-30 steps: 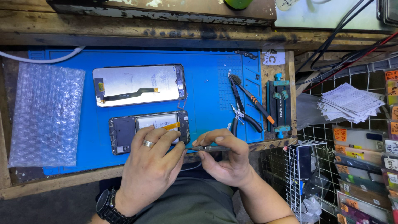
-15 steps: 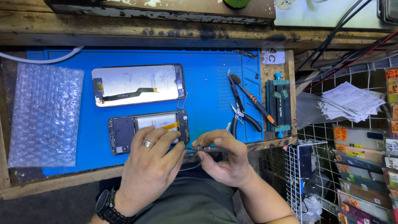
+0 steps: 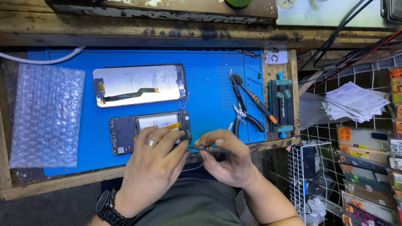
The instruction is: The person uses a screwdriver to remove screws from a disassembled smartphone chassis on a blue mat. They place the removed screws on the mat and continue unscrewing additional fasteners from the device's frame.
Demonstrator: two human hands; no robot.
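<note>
A blue work mat covers the bench, with a sheet of bubble wrap at its left. At far right, a wire rack holds rows of flat packaged phone parts. A detached phone screen lies face down above an opened phone, its dark frame exposing battery and orange flex. The left hand rests fingers on the phone's near edge. The right hand is pinched closed on a thin metal tool just right of the phone.

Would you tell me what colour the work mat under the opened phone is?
Blue: the flat rubber work mat shows best in the head view.
</note>
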